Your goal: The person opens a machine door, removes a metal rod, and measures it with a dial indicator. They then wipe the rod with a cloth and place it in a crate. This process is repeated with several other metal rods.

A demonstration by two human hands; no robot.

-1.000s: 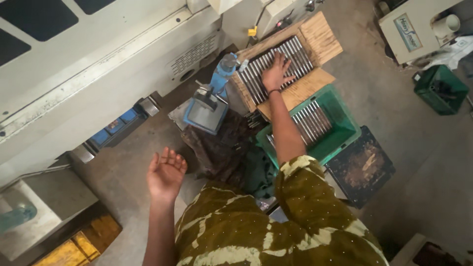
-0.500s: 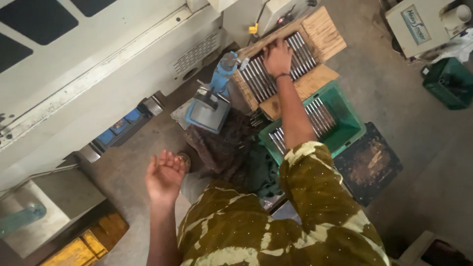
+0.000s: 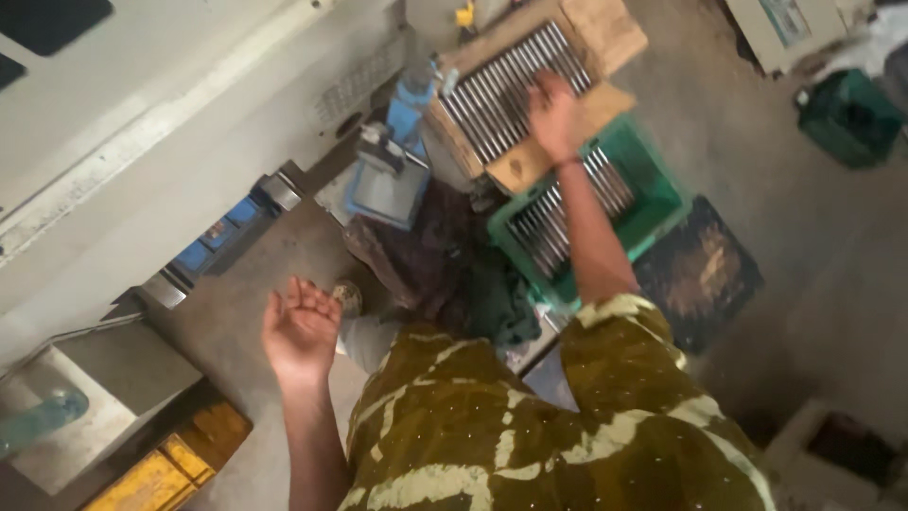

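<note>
Changed since earlier: right hand (image 3: 555, 115) has slid from the middle of the rods (image 3: 492, 90) to their near right end; left hand (image 3: 301, 326) has stayed raised at the left; view has tilted slightly.

Machine (image 3: 170, 123): large, pale grey housing, fills the upper left; blue fittings along its lower edge.

Floor (image 3: 813, 246): grey concrete, right side and bottom.

Shirt (image 3: 530, 426): olive with pale streaks, the person's own, bottom centre.

Mat (image 3: 705, 274): dark, square, stained; lies on the floor just beside the crate.

Crate (image 3: 662, 185): green plastic, open top, below the tray; holds a second batch of metal rods laid side by side.

Tray (image 3: 605, 33): wooden, tilted, above the crate; carries the rods in one close row, parallel, bright steel.

Rags (image 3: 445, 274): dark heap, between the crate and the machine.

Bin (image 3: 846, 118): small, green, far right, well apart from the tray.

Scale (image 3: 383, 185): small blue platform device, left of the tray, near the machine.

Yellow box (image 3: 165, 468): bottom left corner, partly cut off.

Right hand: arm fully stretched, palm down, fingers spread, lying flat on the rods at the tray's near edge; blurred, so whether any rod is gripped cannot be told.

Left hand: empty, palm up, fingers loosely spread and slightly curled, in the air over the floor, touching nothing; well apart from the right hand.
</note>
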